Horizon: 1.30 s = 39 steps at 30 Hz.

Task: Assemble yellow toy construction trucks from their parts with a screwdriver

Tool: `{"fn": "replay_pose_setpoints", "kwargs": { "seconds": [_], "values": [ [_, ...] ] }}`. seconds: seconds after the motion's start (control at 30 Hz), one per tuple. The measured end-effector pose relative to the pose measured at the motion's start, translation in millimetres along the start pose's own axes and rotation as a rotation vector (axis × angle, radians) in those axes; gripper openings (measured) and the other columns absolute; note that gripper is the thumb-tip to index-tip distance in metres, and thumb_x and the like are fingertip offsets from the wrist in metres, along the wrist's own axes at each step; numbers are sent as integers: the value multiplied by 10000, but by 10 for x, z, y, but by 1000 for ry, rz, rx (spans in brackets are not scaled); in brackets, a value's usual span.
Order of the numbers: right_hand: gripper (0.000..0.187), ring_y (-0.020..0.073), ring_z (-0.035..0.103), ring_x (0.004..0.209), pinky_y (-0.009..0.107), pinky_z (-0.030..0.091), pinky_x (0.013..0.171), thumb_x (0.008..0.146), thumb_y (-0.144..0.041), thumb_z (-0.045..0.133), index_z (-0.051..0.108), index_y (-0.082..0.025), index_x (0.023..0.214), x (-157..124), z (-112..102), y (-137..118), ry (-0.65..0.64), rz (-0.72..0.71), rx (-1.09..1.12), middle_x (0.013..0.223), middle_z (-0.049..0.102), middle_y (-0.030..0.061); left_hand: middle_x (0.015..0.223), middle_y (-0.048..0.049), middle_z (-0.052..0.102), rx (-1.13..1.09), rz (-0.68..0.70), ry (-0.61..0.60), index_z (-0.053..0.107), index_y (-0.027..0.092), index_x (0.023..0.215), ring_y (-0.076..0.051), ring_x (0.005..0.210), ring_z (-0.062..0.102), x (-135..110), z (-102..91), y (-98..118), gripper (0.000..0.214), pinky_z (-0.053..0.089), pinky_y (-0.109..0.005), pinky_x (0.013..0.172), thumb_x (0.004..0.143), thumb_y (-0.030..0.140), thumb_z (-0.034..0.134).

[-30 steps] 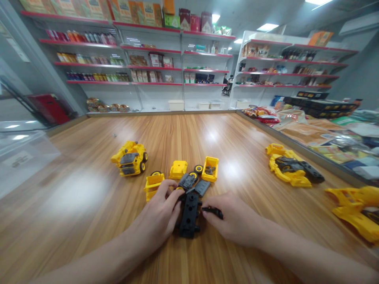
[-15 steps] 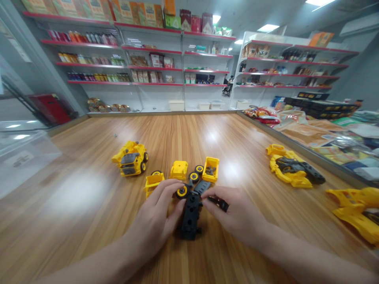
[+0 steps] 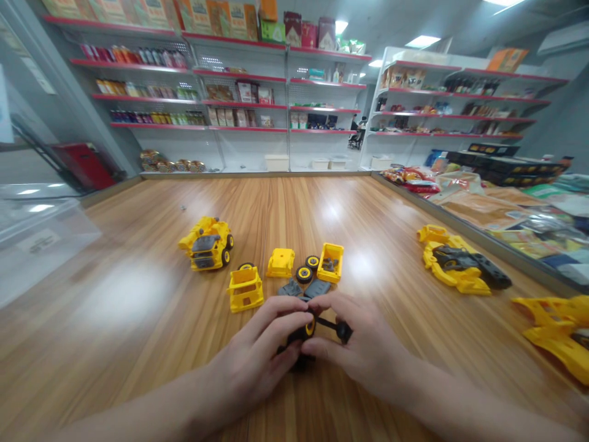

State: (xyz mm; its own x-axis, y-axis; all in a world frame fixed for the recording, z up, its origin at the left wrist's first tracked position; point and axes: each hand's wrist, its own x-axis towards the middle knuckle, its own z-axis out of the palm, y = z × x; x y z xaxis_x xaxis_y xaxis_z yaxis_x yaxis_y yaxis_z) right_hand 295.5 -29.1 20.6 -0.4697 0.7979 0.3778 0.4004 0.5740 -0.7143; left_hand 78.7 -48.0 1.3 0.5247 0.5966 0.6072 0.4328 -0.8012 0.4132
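My left hand [image 3: 260, 344] is closed around a black toy wheel with a yellow hub [image 3: 310, 327], its fingers curled over the top. Below the fingers shows a bit of the black toy chassis [image 3: 302, 363]; most of it is hidden by the hands. In my right hand [image 3: 363, 331] is a small black screwdriver [image 3: 341, 332], its shaft pointing left towards the wheel. The right thumb and fingertips come up against the wheel, close to the left fingers. Just beyond the hands lie dark grey plates [image 3: 317, 288] and a yellow truck cab [image 3: 245, 290].
Further back are a yellow body part [image 3: 280, 263], two loose wheels [image 3: 304, 274] and a yellow bin with small grey pieces [image 3: 339, 264]. A yellow toy truck [image 3: 208, 244] stands left. More yellow vehicle parts [image 3: 453, 264] lie right. A clear plastic box [image 3: 50, 239] is at the left edge.
My left hand has brought the wheel down and right, over the chassis, which is now mostly covered. Both hands have come together, with the screwdriver's shaft now extending towards the wheel.
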Motion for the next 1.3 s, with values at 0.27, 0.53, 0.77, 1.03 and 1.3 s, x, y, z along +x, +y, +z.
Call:
{"fn": "replay_pose_setpoints", "kwargs": {
  "seconds": [0.27, 0.53, 0.77, 1.03, 1.3],
  "values": [
    [310, 223, 662, 1007, 348, 516, 899, 838, -286, 705, 640, -249, 1138, 18, -32, 43, 53, 40, -68, 1096, 711, 43, 1296, -143, 497, 4, -102, 8, 444, 187, 1326, -246, 1255, 491, 44, -7, 26, 489, 486, -396, 1048, 862, 74, 552],
    [318, 255, 637, 1109, 447, 488, 995, 869, -235, 629, 650, -222, 1186, 105, -120, 253, 90, 215, -77, 1193, 689, 71, 1370, -125, 503, -5, -241, -131, 433, 201, 1369, -245, 1276, 506, 122, -29, 53, 515, 468, -389, 1078, 872, 221, 570],
    [359, 250, 623, 1137, 477, 444, 1047, 868, -277, 631, 647, -219, 1222, 122, -105, 334, 99, 246, 111, 1193, 689, 78, 1465, -188, 432, 30, -210, -218, 302, 164, 1481, -327, 1331, 472, 89, -66, 68, 865, 448, -472, 1096, 764, 398, 726],
    [437, 52, 444, 382, 176, 358, 365, 872, -417, 646, 615, -169, 1230, 166, -88, 254, 92, 516, 569, 700, 668, 5, 1465, -179, 442, 45, -167, -273, 300, 144, 1479, -301, 1341, 460, 74, -51, 52, 847, 426, -443, 1122, 761, 320, 714],
    [451, -3, 241, 320, 159, 112, 301, 861, -422, 665, 594, -146, 1210, 187, -123, 169, 33, 625, 798, 658, 596, -30, 1446, -158, 439, 5, -166, -268, 313, 150, 1463, -262, 1335, 454, 95, -51, 54, 797, 417, -379, 1131, 777, 286, 694]
  ]
}}
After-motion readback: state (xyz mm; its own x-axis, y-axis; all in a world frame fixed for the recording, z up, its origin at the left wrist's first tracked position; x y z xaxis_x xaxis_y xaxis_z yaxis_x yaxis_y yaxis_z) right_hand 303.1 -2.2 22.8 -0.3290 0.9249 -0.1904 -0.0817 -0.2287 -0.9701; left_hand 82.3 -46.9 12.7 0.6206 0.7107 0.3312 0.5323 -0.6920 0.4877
